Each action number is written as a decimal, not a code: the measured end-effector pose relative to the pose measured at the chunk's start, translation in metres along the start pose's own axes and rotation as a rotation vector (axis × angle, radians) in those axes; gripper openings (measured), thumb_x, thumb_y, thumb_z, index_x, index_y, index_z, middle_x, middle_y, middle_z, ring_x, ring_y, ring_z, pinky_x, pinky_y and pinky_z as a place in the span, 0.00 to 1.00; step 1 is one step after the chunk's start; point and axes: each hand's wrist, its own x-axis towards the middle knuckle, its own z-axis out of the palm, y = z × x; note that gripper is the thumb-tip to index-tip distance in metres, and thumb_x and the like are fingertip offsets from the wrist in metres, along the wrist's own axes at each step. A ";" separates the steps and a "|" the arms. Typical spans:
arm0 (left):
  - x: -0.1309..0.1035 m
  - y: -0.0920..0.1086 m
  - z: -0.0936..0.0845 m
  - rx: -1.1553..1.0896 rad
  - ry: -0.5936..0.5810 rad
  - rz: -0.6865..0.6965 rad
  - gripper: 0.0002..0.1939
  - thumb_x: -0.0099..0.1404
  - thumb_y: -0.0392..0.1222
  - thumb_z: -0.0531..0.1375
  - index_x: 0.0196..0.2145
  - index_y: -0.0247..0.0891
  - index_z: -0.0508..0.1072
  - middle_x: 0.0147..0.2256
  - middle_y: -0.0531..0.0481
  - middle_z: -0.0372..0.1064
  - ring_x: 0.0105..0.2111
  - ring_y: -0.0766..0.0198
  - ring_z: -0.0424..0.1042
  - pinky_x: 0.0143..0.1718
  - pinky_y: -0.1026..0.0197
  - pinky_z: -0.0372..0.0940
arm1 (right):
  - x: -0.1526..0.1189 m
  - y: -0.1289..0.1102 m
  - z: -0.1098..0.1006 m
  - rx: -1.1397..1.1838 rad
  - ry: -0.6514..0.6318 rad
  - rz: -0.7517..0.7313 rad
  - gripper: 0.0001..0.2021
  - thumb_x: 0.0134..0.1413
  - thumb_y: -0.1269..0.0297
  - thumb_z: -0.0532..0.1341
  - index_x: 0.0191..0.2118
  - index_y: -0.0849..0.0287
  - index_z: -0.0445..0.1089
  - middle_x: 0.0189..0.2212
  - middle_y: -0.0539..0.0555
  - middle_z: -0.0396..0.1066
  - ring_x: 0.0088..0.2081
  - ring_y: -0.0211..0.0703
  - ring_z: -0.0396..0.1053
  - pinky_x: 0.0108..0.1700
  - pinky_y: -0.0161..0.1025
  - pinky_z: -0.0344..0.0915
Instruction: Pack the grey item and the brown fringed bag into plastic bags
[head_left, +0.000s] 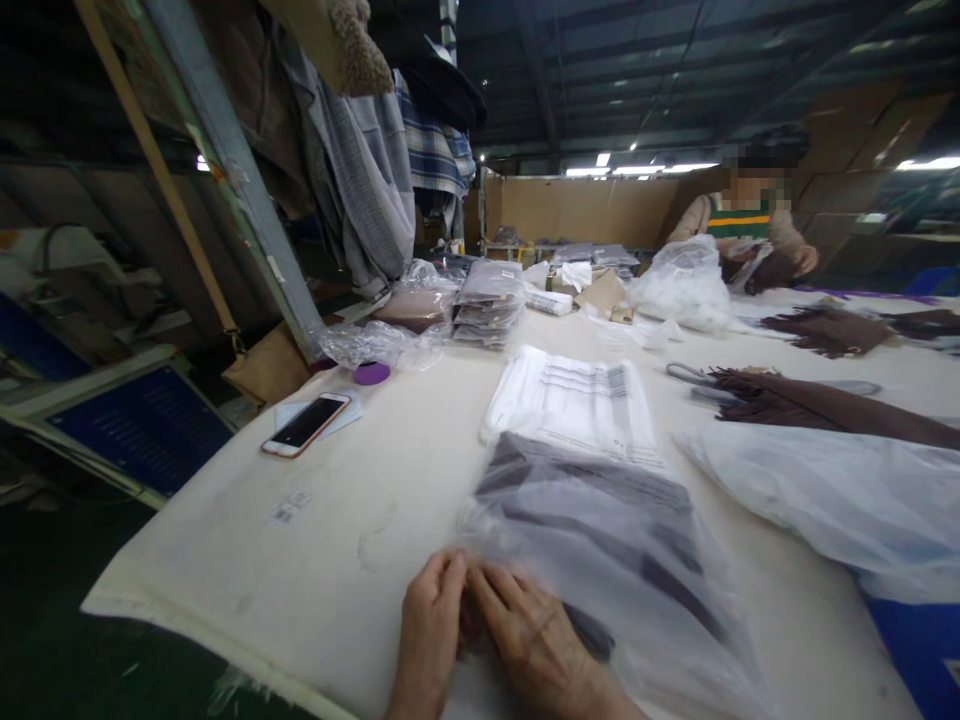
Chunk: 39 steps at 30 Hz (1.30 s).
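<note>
In front of me on the table lies a frosted plastic bag [675, 620] with a folded dark brown cloth [585, 500] inside. My left hand [431, 615] is closed at the bag's near left edge, its fingertips pinched together there. Right beside it, my right hand [532, 640] has its fingers bent over the same edge, also closed on the bag. The fingertips meet and partly hide what is between them. Beyond the bag, touching it, is a stack of printed white plastic bags [570, 395].
A phone [306, 425] and purple tape roll [371, 373] lie left on the white table [225, 550]. Packed bags [487, 300] are piled at the back. Brown fringed scarves [832, 400] and clear plastic [825, 490] lie right. A co-worker [739, 215] handles brown cloth at the far side.
</note>
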 end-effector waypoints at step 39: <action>0.026 0.027 -0.014 0.617 0.016 0.038 0.16 0.58 0.28 0.52 0.41 0.34 0.74 0.38 0.41 0.75 0.38 0.58 0.74 0.36 0.63 0.62 | 0.019 0.023 0.003 -0.384 -0.085 0.062 0.21 0.47 0.81 0.50 0.44 0.58 0.69 0.46 0.64 0.71 0.38 0.56 0.72 0.31 0.47 0.70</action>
